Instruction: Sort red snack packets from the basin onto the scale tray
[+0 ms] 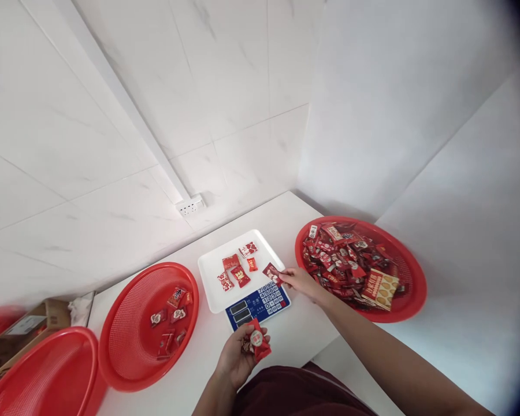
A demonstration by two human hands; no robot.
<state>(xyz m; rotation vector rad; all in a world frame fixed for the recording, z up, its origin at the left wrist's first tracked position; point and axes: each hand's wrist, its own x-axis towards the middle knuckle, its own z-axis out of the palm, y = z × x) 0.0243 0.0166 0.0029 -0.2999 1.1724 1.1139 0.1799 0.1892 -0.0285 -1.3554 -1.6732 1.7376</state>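
Note:
My left hand (238, 352) is closed around red-wrapped candies (260, 341), in front of the scale's near edge. Between the fingertips of my right hand (300, 282) is a dark red wrapped candy (270, 271), held over the right side of the scale's white tray (214, 297). Several red wrapped candies (241, 276) lie spread on that tray. The scale's blue keypad panel (260, 308) faces me, its left part close to my left hand. To the right, a red basket (409, 306) is heaped with wrapped candies (338, 260); a yellow-and-red packet (380, 289) lies on top.
A red basket (123, 341) with several candies in its bottom stands left of the scale. Another red basket (56, 375) is at the lower left, beside a cardboard box (56, 315). Walls bound the white table (281, 214); a power socket (190, 205) sits on the back one.

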